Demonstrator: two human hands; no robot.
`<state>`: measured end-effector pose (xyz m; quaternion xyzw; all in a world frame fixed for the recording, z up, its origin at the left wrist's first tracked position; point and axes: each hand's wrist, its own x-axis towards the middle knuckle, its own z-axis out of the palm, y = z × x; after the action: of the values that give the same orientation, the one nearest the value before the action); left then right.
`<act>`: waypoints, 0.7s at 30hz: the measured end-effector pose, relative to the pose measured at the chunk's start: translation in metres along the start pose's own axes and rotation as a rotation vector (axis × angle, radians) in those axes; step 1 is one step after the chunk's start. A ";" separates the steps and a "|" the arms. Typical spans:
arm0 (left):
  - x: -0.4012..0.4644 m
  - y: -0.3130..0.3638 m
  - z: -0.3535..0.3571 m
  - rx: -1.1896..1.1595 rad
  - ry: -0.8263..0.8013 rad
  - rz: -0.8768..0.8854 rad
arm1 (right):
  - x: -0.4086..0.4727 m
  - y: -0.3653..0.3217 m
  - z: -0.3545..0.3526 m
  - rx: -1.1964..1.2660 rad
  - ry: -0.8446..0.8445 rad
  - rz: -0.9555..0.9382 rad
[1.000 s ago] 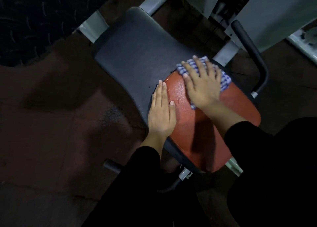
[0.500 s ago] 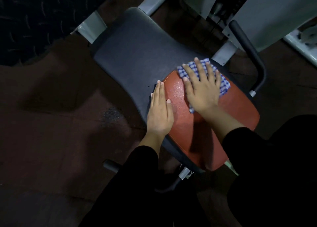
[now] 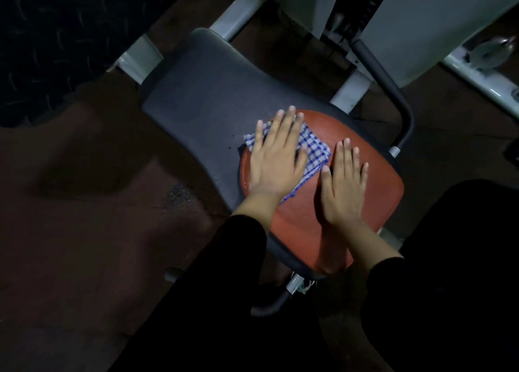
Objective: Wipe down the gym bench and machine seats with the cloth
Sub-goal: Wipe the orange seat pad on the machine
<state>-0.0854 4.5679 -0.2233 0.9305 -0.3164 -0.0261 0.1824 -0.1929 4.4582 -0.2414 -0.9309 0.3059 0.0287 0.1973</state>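
Under the left hand (image 3: pixel 276 165) lies the cloth (image 3: pixel 311 154), a blue-and-white checked piece pressed flat against the seat. The fingers (image 3: pixel 283 124) of that hand are straight and slightly spread, none curled round the fabric; the fingertips reach past the cloth's far edge to where the red seat meets the dark pad, and the thumb rests on the checks. The outline of this hand is a little blurred. The cloth shows as a folded, roughly four-sided shape whose long axis runs from the upper left to the lower right of the view; one corner pokes out at the left beside the little finger, another points right toward the other hand, and a narrow end shows by the wrist.

Just beside it, the right hand (image 3: pixel 344 180) lies palm down on the bare red seat (image 3: pixel 373 192), fingers straight and close together, thumb out toward the cloth's right corner; whether thumb and cloth touch I cannot tell. It holds nothing.

The red seat is a rounded pad, with the cloth over its left, far part. Beyond it stretches a longer dark grey pad (image 3: pixel 207 90), running away to the upper left. A black curved handle (image 3: pixel 393 90) arches along the right side of the seat. Pale metal frame bars (image 3: pixel 143 59) stand behind the pad, above a dark reddish floor (image 3: pixel 84 217). Black sleeves (image 3: pixel 224 259) cover both forearms.
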 end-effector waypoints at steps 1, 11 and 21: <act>0.004 0.003 0.005 0.041 -0.067 0.039 | -0.001 0.004 0.002 -0.014 -0.014 -0.001; -0.033 -0.030 0.015 0.076 -0.039 0.026 | 0.000 0.004 0.010 -0.065 0.003 0.005; -0.004 -0.014 0.017 0.151 -0.110 -0.022 | -0.002 0.007 0.011 -0.033 0.032 -0.014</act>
<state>-0.0831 4.5748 -0.2442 0.9423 -0.3167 -0.0554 0.0937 -0.1973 4.4585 -0.2540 -0.9365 0.3020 0.0175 0.1771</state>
